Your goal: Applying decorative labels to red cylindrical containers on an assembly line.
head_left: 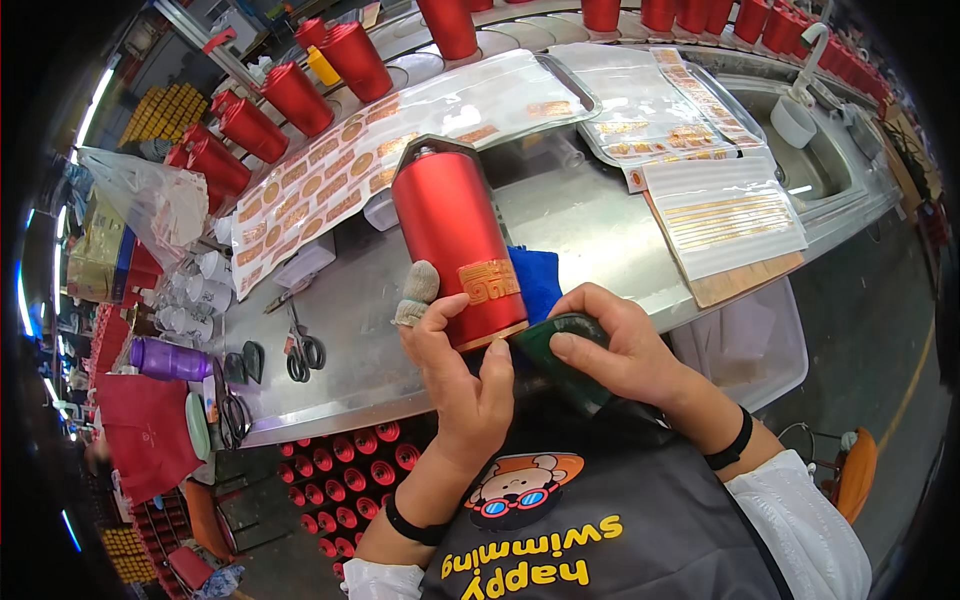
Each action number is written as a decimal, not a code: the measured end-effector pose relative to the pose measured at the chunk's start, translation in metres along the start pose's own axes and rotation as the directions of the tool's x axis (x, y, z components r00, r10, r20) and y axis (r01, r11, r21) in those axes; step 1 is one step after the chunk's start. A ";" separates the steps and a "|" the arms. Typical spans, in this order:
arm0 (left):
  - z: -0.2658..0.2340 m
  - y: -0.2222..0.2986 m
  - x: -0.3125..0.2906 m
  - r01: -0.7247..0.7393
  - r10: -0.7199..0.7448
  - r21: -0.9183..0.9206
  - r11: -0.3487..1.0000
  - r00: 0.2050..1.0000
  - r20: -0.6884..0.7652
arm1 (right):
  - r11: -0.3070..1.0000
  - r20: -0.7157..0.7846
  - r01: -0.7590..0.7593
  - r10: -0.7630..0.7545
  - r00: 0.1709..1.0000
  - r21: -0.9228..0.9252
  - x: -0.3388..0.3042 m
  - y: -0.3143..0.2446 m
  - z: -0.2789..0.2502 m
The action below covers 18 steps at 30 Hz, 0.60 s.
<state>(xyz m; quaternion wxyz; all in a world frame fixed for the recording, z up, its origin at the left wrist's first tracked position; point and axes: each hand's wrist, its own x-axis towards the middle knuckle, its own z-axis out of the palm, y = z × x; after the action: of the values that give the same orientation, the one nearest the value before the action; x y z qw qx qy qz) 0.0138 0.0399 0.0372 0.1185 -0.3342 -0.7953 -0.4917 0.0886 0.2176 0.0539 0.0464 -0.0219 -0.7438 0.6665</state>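
Note:
A glossy red bottle (445, 210) lies tilted in front of me, its neck away from me and its base toward me. A gold patterned decal (487, 282) wraps its lower side, and a gold band rings the base. My left hand (462, 390) steadies the bottle near its base, fingers along its side and thumb at the band; a cloth cot (418, 290) covers one finger. In my right hand (625, 352) is a flat dark green scraper (568, 362), its tip beside the base. A dark holder (432, 143) shows behind the bottle's neck. Next to the bottle lies a blue cloth (537, 283).
Decal sheets (330, 180) spread across the metal table (370, 340). Scissors (300, 352) and a purple jar (170, 358) lie at left. At right are a white sheet on a board (725, 225) and a sink (820, 165). Red bottles (355, 62) line the far conveyor.

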 end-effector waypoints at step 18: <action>0.002 -0.012 -0.003 0.041 -0.048 -0.225 0.973 0.998 -0.027 | 0.999 -0.028 0.009 -0.010 1.000 -0.041 0.001 -0.001 0.004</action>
<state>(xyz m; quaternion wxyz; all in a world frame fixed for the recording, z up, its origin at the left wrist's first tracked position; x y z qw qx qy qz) 0.0083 0.0366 0.0264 0.0818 -0.3196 -0.7399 -0.5863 0.0873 0.2135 0.0542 0.0593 -0.0288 -0.7568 0.6504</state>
